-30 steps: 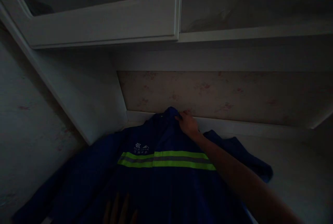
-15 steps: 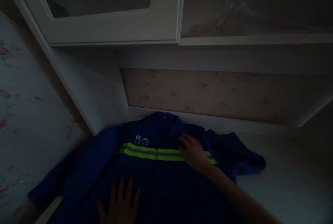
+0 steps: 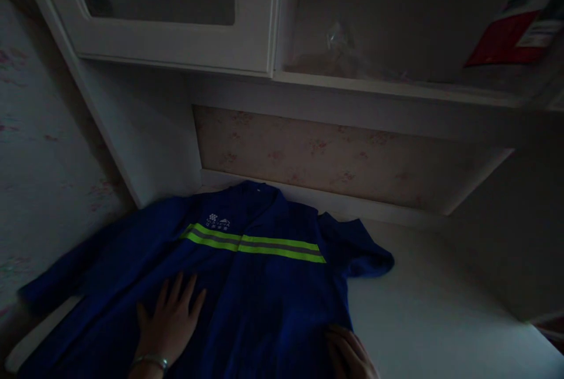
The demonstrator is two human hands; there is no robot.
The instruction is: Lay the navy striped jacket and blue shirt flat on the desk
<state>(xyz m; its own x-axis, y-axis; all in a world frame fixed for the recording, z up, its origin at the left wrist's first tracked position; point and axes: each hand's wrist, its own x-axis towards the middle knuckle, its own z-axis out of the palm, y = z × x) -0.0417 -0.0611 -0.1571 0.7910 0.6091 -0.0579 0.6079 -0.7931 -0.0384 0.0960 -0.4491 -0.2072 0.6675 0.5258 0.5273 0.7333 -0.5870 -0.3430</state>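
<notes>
Blue jacket (image 3: 247, 285) lay spread on the desk (image 3: 440, 320), left hand (image 3: 170, 320) and right hand (image 3: 348, 352) pressing it with released fingers, apparently mid-smoothing; folding a sleeve seemed next.

One blue jacket (image 3: 247, 285) lies under two hands, left hand (image 3: 170, 323) and right hand (image 3: 350, 355), crossed by two yellow stripes (image 3: 255, 242) beyond the fingers (image 3: 176, 288).

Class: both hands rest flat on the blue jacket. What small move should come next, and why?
Probably fold the bunched right sleeve inward with the right hand; the left hand already pins the jacket, which lies flat, front up.
</notes>
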